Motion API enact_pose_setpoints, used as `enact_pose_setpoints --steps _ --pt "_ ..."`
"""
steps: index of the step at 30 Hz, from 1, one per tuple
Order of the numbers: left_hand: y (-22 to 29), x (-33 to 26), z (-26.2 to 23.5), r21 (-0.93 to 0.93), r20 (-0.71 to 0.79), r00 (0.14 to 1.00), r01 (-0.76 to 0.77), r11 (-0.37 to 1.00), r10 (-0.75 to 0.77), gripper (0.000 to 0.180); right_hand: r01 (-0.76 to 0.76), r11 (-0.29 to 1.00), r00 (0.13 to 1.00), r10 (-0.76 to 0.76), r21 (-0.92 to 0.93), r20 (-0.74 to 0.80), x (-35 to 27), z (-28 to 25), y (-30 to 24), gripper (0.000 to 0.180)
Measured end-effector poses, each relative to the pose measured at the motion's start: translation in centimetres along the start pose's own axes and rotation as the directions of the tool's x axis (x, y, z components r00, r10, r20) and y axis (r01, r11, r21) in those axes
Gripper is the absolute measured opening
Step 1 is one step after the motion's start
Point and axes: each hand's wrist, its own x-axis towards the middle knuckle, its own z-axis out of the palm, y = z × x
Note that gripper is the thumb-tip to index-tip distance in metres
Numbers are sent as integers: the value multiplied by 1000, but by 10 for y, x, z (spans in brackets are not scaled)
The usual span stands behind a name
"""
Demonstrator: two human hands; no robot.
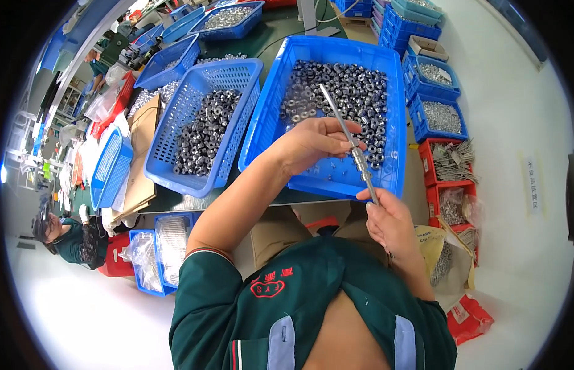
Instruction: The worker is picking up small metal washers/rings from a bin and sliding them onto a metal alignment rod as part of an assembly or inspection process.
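Observation:
A slim metal rod point(336, 110) slants over the near part of a large blue tub point(327, 185). Several small metal rings point(360, 160) are threaded along its lower half. The fingers of my left hand point(315, 145) are closed round the rod just above these rings; whether they pinch a ring too, I cannot tell. Lower down, my right hand point(390, 225) grips the rod's near end. Loose dark and shiny metal rings point(342, 77) lie heaped in the tub's far part, with a few scattered nearer.
Left of the tub stands a blue perforated basket point(160, 157) of similar rings, beside cardboard point(145, 145). At right are stacked blue bins point(444, 126) and red bins point(430, 163) of metal parts. Another person point(77, 240) is at far left.

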Motion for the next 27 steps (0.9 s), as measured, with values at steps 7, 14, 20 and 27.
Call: enact_pose_setpoints --steps 7,14,20,27 --pt "16 -4 -30 500 -258 922 -128 857 289 40 -11 1000 999 11 -8 -45 -4 -3 1 23" --pt "18 5 -59 980 -145 976 165 -111 163 21 18 1000 999 -17 20 -44 -10 -16 9 23" --pt "-2 18 -56 920 -243 965 196 -339 -100 19 3 999 1000 -1 43 -27 -10 -19 7 24" --pt "-1 20 -64 914 -175 985 158 -373 -12 17 2 999 1000 -3 38 15 -9 -22 3 24"
